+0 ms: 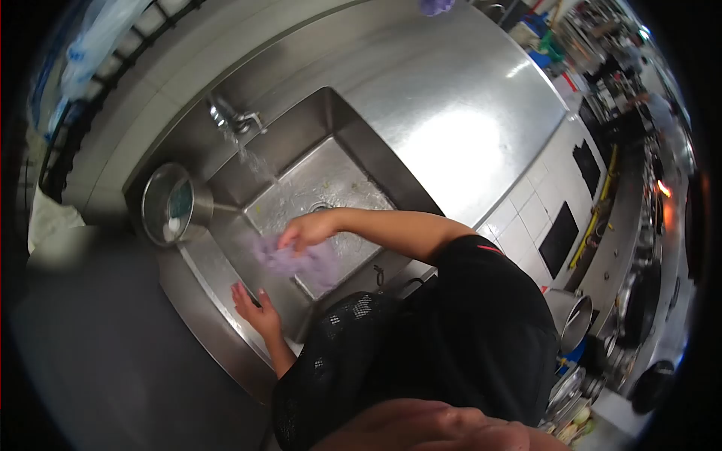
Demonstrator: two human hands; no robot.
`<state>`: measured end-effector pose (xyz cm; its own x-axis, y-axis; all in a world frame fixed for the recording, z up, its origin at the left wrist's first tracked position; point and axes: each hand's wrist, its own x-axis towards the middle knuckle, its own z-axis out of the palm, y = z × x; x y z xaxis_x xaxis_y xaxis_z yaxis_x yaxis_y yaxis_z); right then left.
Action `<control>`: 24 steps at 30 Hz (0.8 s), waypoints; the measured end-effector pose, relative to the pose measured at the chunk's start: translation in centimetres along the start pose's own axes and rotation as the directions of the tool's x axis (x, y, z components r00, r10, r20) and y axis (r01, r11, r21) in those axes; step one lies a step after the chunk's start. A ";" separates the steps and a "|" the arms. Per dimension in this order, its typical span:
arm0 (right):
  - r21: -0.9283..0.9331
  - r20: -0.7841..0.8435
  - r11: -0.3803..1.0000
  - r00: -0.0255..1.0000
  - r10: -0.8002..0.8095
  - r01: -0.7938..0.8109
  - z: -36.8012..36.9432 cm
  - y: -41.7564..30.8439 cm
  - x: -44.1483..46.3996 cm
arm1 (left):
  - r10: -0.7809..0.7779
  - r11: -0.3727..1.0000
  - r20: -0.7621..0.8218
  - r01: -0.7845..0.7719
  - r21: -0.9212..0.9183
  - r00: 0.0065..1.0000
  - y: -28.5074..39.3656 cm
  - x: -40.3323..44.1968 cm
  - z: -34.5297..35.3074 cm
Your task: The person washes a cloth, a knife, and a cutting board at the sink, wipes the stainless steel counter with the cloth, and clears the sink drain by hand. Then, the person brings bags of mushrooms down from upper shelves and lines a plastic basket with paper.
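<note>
My right hand (310, 228) grips a crumpled purple cloth (301, 264) over the steel sink (338, 167); the cloth is smeared by motion. My left hand (258, 312) is held at the sink's near left edge, fingers spread and nothing in it. Whether it touches the rim, I cannot tell. Water streams from the faucet (235, 119) into the basin, where small bits of food lie around the drain (321, 207).
A metal pot (174, 207) with a green scrubber inside stands on the sink's left ledge. Steel counter (451, 113) extends to the upper right. Beyond the tiled floor (519, 210), a cooking line shows a flame (663, 188) and several pans. A large dark surface (120, 338) fills the lower left.
</note>
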<state>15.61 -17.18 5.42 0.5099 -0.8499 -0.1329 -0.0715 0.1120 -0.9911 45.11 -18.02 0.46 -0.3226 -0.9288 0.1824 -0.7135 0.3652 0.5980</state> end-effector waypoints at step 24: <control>0.285 -0.953 0.244 -0.300 -0.027 -0.927 -39.8 5.8 -26.1 | -0.196 0.739 -0.033 0.170 0.652 0.980 2.8 6.6 2.5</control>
<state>-32.23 -14.80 3.26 -0.9686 -0.2387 0.0699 -0.2457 0.9620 -0.1193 39.41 -22.99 1.43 -0.1555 -0.9840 0.0875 -0.9876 0.1529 -0.0358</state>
